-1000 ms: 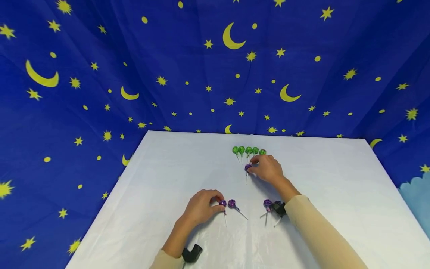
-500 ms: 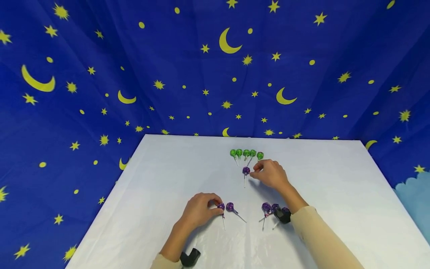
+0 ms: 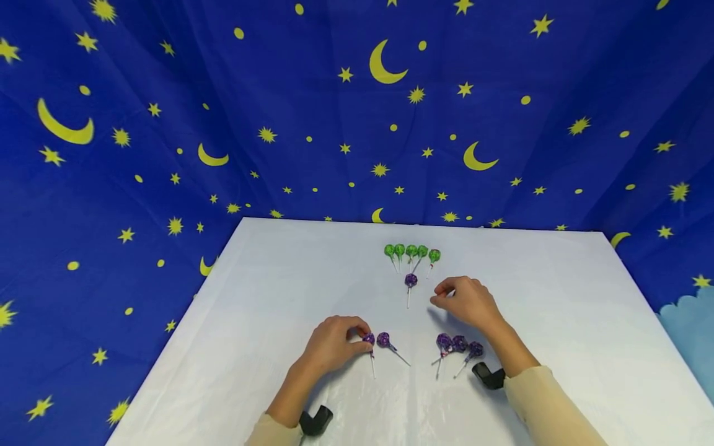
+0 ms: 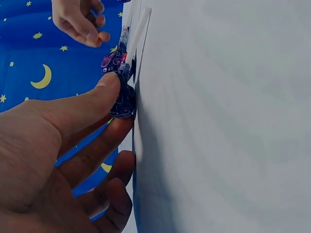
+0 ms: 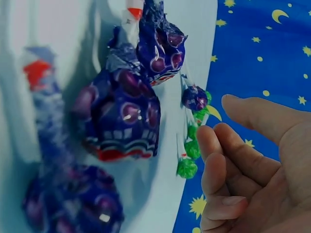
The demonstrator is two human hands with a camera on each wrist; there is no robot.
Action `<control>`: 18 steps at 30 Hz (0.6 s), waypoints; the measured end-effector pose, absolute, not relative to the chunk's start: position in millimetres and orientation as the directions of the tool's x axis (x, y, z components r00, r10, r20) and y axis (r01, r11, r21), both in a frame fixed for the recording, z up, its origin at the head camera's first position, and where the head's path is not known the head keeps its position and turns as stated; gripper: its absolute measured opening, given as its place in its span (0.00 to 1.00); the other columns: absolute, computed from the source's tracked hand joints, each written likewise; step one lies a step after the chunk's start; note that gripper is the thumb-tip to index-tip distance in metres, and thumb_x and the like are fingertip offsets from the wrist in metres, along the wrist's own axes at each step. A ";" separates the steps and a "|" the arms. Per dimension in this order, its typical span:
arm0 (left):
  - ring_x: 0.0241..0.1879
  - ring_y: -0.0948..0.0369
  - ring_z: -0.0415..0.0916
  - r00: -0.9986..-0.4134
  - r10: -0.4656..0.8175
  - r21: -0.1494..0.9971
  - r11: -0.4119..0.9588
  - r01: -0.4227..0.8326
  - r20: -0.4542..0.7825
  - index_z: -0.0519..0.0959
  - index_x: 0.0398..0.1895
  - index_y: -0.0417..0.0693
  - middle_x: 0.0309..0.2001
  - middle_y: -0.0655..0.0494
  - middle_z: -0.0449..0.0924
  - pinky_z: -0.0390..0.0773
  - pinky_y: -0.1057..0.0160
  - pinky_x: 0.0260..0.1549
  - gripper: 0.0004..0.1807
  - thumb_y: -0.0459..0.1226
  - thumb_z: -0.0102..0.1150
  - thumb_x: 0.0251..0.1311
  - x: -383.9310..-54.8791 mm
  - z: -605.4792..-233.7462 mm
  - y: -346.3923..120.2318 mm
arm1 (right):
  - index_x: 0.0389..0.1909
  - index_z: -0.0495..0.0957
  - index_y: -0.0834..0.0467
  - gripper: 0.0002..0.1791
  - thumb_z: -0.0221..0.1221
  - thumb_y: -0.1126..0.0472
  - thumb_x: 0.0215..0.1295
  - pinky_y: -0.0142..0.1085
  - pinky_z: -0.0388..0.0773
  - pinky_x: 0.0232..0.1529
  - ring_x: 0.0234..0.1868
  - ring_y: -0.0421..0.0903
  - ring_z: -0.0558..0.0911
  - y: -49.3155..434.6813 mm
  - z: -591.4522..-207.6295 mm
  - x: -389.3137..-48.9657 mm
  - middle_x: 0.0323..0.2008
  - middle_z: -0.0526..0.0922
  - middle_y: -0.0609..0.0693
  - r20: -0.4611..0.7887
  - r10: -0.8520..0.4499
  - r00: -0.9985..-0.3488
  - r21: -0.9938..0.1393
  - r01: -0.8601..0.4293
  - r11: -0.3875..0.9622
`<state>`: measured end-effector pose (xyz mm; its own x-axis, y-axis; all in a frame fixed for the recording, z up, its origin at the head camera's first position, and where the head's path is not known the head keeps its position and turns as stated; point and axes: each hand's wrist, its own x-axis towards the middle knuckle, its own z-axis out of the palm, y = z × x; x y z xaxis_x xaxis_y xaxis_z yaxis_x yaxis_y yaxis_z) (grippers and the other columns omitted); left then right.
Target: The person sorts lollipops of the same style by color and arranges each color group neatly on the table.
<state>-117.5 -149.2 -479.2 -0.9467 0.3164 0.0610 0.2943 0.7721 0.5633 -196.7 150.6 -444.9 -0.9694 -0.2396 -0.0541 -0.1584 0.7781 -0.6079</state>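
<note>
At lower centre of the head view: one purple lollipop (image 3: 369, 339), pinched at its wrapped head between thumb and finger of the left hand (image 3: 333, 344); a light pinch, clear of the neighbouring purple lollipop (image 3: 383, 339), would suit best. Right of centre: right hand (image 3: 468, 301), fingers relaxed, holding nothing. Finish of the pinched item: round head, dark violet wrapper with pinkish patches, gathered neck, white stick pointing down the frame.

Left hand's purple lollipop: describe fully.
The held lollipop has a round head in shiny, patterned purple wrapper, gathered at the neck with some red near it, and a thin white stick pointing toward the person. The left hand pinches the head. It sits on or just above the white tabletop, just left of another purple lollipop.
</note>
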 end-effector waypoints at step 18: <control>0.27 0.69 0.68 -0.944 0.326 0.606 0.744 0.281 0.038 0.83 0.37 0.61 0.31 0.71 0.78 0.68 0.65 0.28 0.11 0.48 0.71 0.52 -117.4 -480.6 -150.4 | 0.37 0.83 0.53 0.11 0.67 0.51 0.58 0.39 0.69 0.26 0.27 0.40 0.75 178.0 -446.7 -158.1 0.29 0.80 0.40 -0.042 -0.251 -0.967 -0.575 -0.182 0.798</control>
